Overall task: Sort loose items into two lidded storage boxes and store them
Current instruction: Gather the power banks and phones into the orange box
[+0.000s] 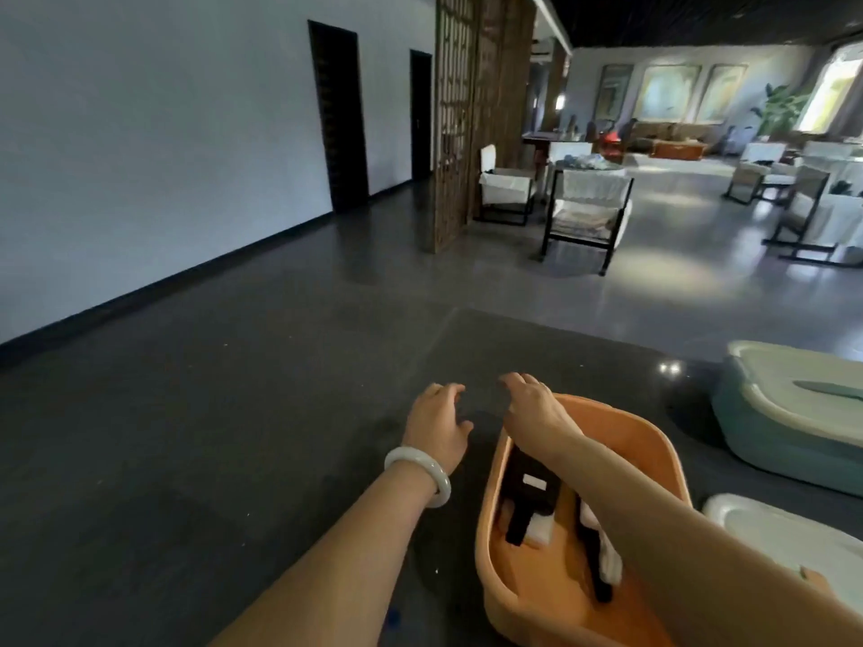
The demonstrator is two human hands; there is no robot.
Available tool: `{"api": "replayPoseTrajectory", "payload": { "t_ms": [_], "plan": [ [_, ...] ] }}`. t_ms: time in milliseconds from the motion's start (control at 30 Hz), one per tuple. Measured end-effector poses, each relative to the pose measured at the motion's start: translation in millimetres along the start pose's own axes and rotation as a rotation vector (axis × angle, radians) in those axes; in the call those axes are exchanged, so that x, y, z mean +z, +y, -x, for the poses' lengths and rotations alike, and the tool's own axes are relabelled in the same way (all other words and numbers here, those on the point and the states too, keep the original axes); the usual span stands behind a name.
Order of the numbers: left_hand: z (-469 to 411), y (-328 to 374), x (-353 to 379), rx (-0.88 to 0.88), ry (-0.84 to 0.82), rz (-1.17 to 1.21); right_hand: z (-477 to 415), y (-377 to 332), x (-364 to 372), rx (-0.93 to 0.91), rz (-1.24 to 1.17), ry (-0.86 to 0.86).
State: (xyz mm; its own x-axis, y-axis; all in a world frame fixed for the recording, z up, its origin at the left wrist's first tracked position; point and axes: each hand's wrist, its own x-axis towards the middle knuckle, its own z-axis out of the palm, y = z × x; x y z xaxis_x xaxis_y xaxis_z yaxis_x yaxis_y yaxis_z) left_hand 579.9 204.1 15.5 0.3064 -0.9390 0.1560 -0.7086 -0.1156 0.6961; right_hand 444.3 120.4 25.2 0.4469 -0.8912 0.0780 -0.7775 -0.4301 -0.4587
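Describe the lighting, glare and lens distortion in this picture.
Head view: dim foreground around the open orange plastic box; the far window is blown out and washes the grey floor; a small glare spot sits on the dark tabletop; wide-angle bending tilts the dark doorways.

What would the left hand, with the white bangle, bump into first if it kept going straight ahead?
Likely nothing, though depth is unclear: ahead of the left hand lies only bare dark tabletop, then floor past its edge. The orange box sits off to its right.
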Motion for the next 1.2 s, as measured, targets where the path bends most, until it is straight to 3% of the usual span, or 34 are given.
{"api": "replayPoseTrajectory", "payload": {
  "t_ms": [267, 533, 967, 1200],
  "plan": [
    [82, -94, -95, -0.420, 0.153, -0.258, -15, -109, 76, -0.315, -0.023, -0.331],
    [220, -173, -173, -0.849, 0.315, -0.352, 34, -240, 165, -0.621, -0.048, -0.556],
    [388, -297, -307, -1.174, 0.566, -0.349, 134, -469, 296, -0.869, -0.041, -0.790],
    [434, -348, -342, -1.326, 0.644, -0.273, 189, -548, 360, -0.891, 0.007, -0.915]
  ]
}}
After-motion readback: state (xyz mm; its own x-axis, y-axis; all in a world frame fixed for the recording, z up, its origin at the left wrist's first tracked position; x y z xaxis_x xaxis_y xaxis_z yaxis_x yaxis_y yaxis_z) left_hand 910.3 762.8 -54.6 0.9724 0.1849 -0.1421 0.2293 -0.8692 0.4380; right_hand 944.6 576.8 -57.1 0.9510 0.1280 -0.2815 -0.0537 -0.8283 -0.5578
